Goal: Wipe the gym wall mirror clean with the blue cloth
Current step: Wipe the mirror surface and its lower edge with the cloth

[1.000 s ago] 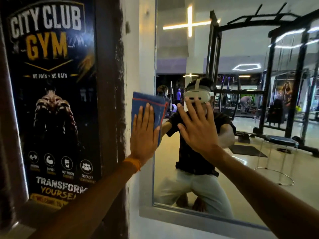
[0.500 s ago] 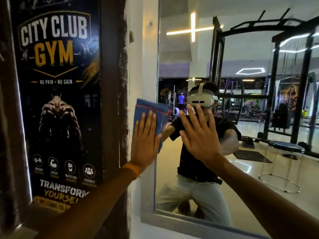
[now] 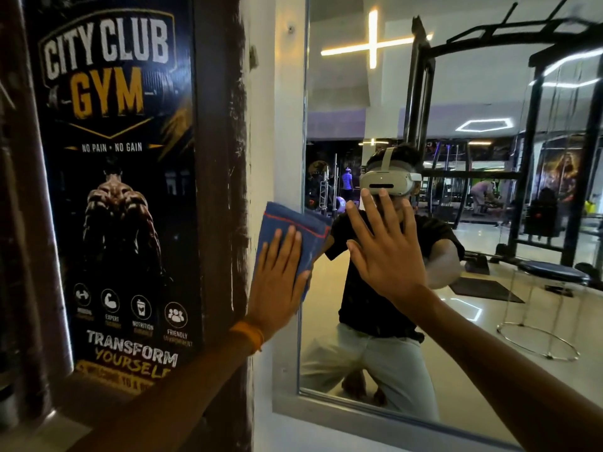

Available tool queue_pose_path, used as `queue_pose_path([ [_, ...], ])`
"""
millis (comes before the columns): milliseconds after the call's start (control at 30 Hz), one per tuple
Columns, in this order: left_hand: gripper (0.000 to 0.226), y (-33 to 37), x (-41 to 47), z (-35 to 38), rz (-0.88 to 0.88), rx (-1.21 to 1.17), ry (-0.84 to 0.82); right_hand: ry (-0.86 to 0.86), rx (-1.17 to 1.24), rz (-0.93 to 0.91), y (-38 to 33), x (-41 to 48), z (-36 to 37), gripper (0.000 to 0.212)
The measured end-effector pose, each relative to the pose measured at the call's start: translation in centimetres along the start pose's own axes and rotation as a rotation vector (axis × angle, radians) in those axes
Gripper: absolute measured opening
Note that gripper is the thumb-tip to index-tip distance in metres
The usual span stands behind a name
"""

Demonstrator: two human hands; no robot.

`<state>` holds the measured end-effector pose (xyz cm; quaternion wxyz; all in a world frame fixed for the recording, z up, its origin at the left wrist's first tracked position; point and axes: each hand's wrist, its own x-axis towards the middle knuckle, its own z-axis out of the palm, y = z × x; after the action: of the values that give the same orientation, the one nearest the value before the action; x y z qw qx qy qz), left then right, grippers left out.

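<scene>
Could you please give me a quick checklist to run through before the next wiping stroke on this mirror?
1. Folded blue cloth with red stitching under the left hand: ok, the flat palm pins it.
2. Cloth on the glass: not ok, it straddles the left edge, mostly over the white mirror frame.
3. Right hand out of the wiping path: not ok, it is spread open on the large wall mirror, beside the cloth, and may leave prints.
4. Glass to the right free of fittings: ok.
5. Smears left on the glass: cannot tell, reflections hide them.
</scene>
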<state>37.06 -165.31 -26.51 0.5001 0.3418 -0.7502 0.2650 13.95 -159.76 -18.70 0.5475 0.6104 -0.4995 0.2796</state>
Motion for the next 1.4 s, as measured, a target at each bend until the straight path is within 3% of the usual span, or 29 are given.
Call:
queue_pose_path([
  [100, 0.066, -0.9, 4.1, -1.3, 0.01, -0.013, 0.011, -0.01, -0.012, -0.004, -0.1, 0.1, -0.2, 0.066],
  [267, 0.067, -0.6, 16.7, -3.9, -0.149, -0.078, 0.202, -0.004, -0.035, 0.003, -0.1, 0.0, -0.2, 0.067],
  [333, 0.067, -0.2, 14.8, -3.0, -0.164, -0.069, 0.212, -0.014, -0.032, -0.001, -0.2, 0.1, -0.3, 0.066],
  [500, 0.067, -0.8, 2.7, -0.3, -0.022, -0.045, 0.03, -0.012, -0.05, -0.003, -0.2, 0.1, -0.2, 0.066],
  [633, 0.069, -1.2, 10.3, -2.8, -0.017, -0.021, 0.084, 0.01, -0.084, -0.033, 0.4, 1.6, -0.8, 0.061],
  [767, 0.073, -1.0, 20.4, -5.9, -0.06, 0.014, 0.218, 0.114, -0.071, 0.001, 3.4, 8.8, -3.0, 0.063],
  [867, 0.068, -0.3, 19.0, -5.6, -0.075, -0.015, 0.206, 0.102, -0.079, 0.015, 5.9, 13.6, -3.9, 0.071],
  [1033, 0.063, -0.1, 13.1, -4.2, -0.048, -0.006, 0.122, 0.029, -0.067, -0.002, 7.0, 14.1, -3.6, 0.07],
  [1267, 0.061, -1.3, 26.6, -8.1, -0.051, -0.008, 0.223, 0.014, -0.019, -0.006, 6.8, 13.8, -3.7, 0.067],
  [1400, 0.063, -0.5, 19.8, -7.0, -0.064, 0.064, 0.032, -0.013, -0.029, -0.001, 6.9, 14.0, -4.0, 0.068],
])
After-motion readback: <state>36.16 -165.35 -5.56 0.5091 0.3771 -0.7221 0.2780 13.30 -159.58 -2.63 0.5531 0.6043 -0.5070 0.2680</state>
